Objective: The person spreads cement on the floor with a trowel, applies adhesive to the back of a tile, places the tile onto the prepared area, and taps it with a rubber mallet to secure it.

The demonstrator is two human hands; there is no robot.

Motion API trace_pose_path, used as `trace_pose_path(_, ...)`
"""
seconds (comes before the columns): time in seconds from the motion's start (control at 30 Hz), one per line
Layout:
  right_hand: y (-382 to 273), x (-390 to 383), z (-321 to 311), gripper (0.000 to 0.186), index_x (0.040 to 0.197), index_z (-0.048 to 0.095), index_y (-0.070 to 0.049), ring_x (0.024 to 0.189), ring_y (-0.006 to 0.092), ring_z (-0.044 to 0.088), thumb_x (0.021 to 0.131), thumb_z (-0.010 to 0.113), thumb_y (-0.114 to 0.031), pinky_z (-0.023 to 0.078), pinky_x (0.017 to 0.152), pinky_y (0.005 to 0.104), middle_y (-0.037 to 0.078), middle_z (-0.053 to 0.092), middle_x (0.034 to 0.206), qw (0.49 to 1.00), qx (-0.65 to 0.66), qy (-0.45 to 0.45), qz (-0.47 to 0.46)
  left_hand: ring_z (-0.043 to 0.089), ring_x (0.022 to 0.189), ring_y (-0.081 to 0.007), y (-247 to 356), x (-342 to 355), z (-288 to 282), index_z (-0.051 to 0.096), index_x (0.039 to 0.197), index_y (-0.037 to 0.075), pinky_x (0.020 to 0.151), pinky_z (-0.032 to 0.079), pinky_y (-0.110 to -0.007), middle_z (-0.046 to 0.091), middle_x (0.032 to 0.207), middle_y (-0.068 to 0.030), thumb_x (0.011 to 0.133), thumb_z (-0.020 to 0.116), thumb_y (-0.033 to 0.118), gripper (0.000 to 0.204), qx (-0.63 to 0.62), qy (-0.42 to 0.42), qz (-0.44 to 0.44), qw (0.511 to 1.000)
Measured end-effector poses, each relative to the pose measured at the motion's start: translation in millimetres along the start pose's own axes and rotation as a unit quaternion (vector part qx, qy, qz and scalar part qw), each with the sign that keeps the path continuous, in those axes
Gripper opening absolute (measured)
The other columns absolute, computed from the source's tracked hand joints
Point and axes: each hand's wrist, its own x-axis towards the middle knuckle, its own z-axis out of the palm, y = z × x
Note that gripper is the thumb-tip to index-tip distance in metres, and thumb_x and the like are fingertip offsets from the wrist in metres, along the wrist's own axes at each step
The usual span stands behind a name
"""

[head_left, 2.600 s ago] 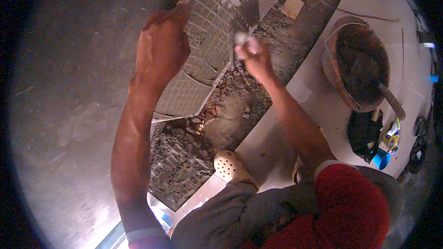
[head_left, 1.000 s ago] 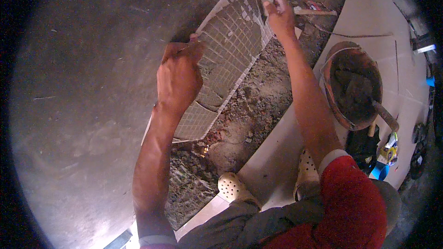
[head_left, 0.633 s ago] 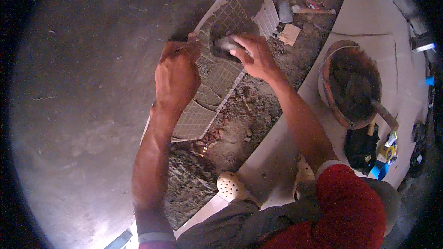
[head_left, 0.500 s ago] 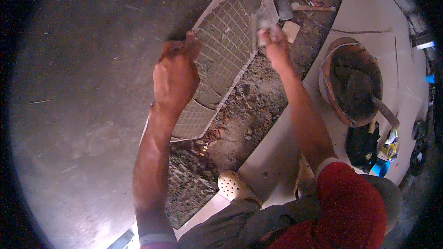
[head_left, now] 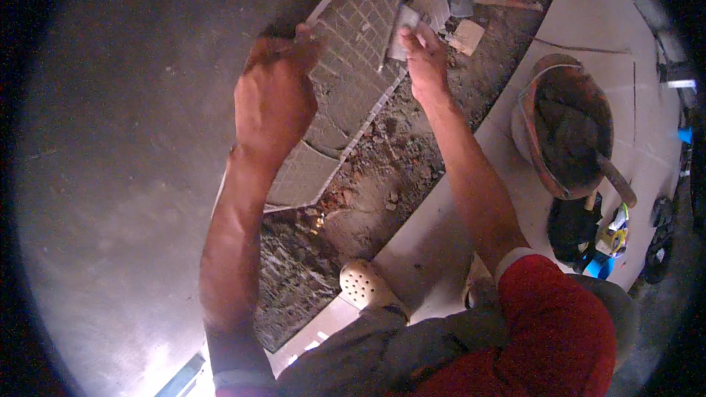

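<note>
A large tile (head_left: 344, 59) stands tilted, its grid-ribbed back facing me. Grey paste coats part of that back, mostly toward the middle. My left hand (head_left: 273, 99) is closed on the tile's upper left edge, with most of its fingers hidden behind the wrist and knuckles. In my right hand (head_left: 428, 62) is a flat, pale scraper (head_left: 398, 38), pinched between thumb and fingers. Its blade rests against the tile's back near the right edge.
Rubble and loose mortar (head_left: 397, 154) cover a strip below the tile. Right of it, laid tiles (head_left: 493, 154) carry a bucket (head_left: 523, 121) of dark mortar with a wooden-handled tool (head_left: 616, 182) in it. A black bag (head_left: 572, 231) lies nearby. My clog (head_left: 360, 284) stands at the rubble's edge.
My right hand has drawn the scraper left and slightly up across the tile's back. My left hand, still gripping the tile, has shifted slightly left and up.
</note>
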Motion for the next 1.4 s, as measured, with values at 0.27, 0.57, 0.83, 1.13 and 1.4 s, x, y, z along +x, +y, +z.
trace_pose_path(0.27, 29.7, -121.1, 10.8, 0.064, 0.14, 0.054, -0.003, 0.121, 0.0178, 0.055, 0.091, 0.082, -0.033, 0.042, 0.1, 0.0358, 0.005, 0.058, 0.137, 0.98, 0.147, -0.068, 0.113, 0.069, 0.095, -0.0463, -30.4, 1.1, -4.6, 0.069, 0.127, 0.01, 0.082, 0.058, -0.056, 0.072, 0.104, -0.025, 0.091, 0.061, 0.015, 0.037, 0.061, -0.017, 0.106, 0.992)
trace_pose_path(0.57, 68.1, -195.3, 56.6, 0.046, 0.13, 0.062, -0.008, 0.114, 0.0169, 0.057, 0.097, 0.075, -0.037, 0.045, 0.093, 0.036, 0.002, 0.066, 0.123, 0.993, 0.053, -0.071, 0.083, 0.066, 0.113, -0.0442, -27.6, -3.9, -29.2, 0.053, 0.142, -0.002, 0.097, 0.051, -0.056, 0.067, 0.118, -0.0295, 0.095, 0.052, 0.002, 0.047, -0.111, -0.233, -0.05, 0.965)
trace_pose_path(0.83, 70.0, -251.9, 61.6, 0.021, 0.119, 0.059, -0.012, 0.114, 0.0177, 0.056, 0.102, 0.067, -0.022, 0.042, 0.103, 0.0451, 0.002, 0.062, 0.121, 0.956, 0.154, -0.064, 0.24, 0.062, 0.121, -0.0425, -55.2, -29.6, -43.2, 0.058, 0.136, -0.003, 0.104, 0.048, -0.052, 0.064, 0.131, -0.0273, 0.099, 0.049, 0.008, 0.039, -0.155, -0.11, 0.088, 0.978)
trace_pose_path(1.13, 99.8, -330.5, 92.1, 0.068, 0.153, 0.03, -0.009, 0.144, 0.0303, 0.04, 0.099, 0.071, -0.019, 0.035, 0.116, 0.0548, 0.014, 0.042, 0.152, 0.869, 0.297, -0.055, 0.393, 0.07, 0.09, -0.0402, -67.0, -48.3, -67.8, 0.064, 0.125, -0.007, 0.083, 0.054, -0.052, 0.07, 0.099, -0.0307, 0.097, 0.051, 0.008, 0.035, -0.228, -0.126, 0.132, 0.956)
trace_pose_path(1.4, 10.5, -318.2, 132.5, 0.081, 0.161, 0.015, -0.001, 0.153, 0.0415, 0.027, 0.101, 0.067, -0.017, 0.028, 0.125, 0.0558, 0.021, 0.029, 0.164, 0.841, 0.379, -0.104, 0.371, 0.07, 0.083, -0.0376, -77.4, -53.4, -116.2, 0.063, 0.129, -0.006, 0.071, 0.051, -0.051, 0.066, 0.086, -0.0292, 0.094, 0.05, 0.008, 0.04, -0.165, -0.315, 0.017, 0.934)
